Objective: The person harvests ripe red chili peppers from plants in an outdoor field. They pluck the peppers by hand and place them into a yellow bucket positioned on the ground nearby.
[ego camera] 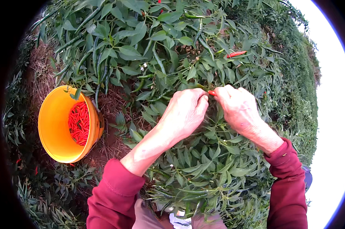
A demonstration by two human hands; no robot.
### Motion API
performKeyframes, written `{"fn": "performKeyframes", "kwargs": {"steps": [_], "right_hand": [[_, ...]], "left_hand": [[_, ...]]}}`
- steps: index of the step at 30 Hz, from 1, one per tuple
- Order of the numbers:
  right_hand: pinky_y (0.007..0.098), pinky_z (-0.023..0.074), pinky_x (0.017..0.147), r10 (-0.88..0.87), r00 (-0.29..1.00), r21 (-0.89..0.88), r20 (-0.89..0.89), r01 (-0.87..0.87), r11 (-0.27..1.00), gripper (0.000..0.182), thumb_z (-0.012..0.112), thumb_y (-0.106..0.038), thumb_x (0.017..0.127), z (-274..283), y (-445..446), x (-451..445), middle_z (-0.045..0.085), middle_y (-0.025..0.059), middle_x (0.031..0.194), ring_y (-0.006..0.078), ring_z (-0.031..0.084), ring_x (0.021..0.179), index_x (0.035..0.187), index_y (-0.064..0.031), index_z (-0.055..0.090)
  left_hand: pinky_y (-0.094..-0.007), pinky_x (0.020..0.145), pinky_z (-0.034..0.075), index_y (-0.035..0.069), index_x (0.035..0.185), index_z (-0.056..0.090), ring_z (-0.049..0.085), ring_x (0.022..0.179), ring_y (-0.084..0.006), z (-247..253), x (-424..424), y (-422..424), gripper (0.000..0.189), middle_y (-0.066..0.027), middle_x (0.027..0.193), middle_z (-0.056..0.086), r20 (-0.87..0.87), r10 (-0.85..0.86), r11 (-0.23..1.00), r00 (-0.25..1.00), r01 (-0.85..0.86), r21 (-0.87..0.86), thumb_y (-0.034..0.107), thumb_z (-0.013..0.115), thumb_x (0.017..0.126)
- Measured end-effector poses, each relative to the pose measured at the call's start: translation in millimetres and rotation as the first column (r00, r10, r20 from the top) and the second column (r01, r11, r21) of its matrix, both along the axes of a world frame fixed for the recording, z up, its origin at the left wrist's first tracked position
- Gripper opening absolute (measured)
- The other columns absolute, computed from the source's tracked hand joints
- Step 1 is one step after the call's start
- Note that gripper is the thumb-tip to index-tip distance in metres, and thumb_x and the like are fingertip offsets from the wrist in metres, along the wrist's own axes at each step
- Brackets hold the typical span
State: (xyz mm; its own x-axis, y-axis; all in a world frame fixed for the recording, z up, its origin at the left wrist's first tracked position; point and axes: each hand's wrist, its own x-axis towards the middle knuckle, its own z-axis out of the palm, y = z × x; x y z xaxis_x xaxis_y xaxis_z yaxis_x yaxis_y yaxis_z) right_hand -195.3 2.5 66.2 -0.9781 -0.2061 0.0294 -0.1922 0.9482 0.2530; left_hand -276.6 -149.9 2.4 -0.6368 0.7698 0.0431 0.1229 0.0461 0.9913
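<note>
A red chili pepper (212,93) shows between my two hands among the leaves of a chili plant. My right hand (237,110) has its fingers closed around one end of it. The fingertips of my left hand (186,113) are bent and come right up to the pepper's other end. Whatever lies between those left fingers is hidden, and a blurred green piece (200,86) sticks up just above them. Farther up, another red chili (236,54) lies among the foliage, and long green chilies (158,59) hang from the stems.
To the left, a yellow bucket (53,123) leans over with its mouth towards me, and many red chilies (80,123) lie inside. Straw-strewn soil (112,148) borders it. Dense chili plants (204,166) crowd close to my legs. Rows of plants (298,86) continue on the right.
</note>
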Motion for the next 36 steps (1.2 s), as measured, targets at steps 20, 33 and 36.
{"fn": "performKeyframes", "kwargs": {"steps": [20, 33, 36], "right_hand": [[0.0337, 0.0420, 0.070, -0.112, 0.973, -0.401, 0.203, 0.187, 0.897, 0.033, 0.060, -0.005, 0.075, 58, -23, 71, 0.055, 0.0073, 0.083, 0.0218, 0.057, 0.077, 0.108, -0.0010, 0.056], [0.0387, 0.0457, 0.069, -0.490, 0.718, -0.483, 0.494, 0.695, 0.533, 0.026, 0.061, -0.005, 0.080, 134, 33, 344, 0.061, 0.0114, 0.087, 0.0306, 0.060, 0.076, 0.106, -0.0056, 0.061], [0.0417, 0.0473, 0.074, -0.542, 0.633, -0.509, 0.552, 0.771, 0.383, 0.023, 0.058, -0.004, 0.081, 147, 44, 374, 0.062, 0.0140, 0.091, 0.0342, 0.060, 0.082, 0.105, -0.0038, 0.060]], "left_hand": [[-0.0237, 0.047, 0.039, 0.002, 0.097, 0.056, 0.039, 0.051, -0.0082, -25, 11, 40, 0.021, 0.0010, 0.066, 0.047, 0.898, 0.438, 0.877, 0.036, -0.240, -0.417, 0.012, 0.038, 0.092], [-0.0272, 0.047, 0.040, 0.011, 0.100, 0.061, 0.049, 0.052, -0.0135, -9, 23, 48, 0.022, -0.0007, 0.070, 0.056, 0.743, 0.563, 0.824, 0.362, -0.175, -0.540, 0.015, 0.042, 0.090], [-0.0385, 0.062, 0.052, 0.006, 0.103, 0.060, 0.063, 0.072, -0.0251, 14, 19, 21, 0.025, -0.0106, 0.081, 0.063, 0.021, 0.289, 0.607, 0.957, -0.166, -0.777, 0.013, 0.045, 0.085]]}}
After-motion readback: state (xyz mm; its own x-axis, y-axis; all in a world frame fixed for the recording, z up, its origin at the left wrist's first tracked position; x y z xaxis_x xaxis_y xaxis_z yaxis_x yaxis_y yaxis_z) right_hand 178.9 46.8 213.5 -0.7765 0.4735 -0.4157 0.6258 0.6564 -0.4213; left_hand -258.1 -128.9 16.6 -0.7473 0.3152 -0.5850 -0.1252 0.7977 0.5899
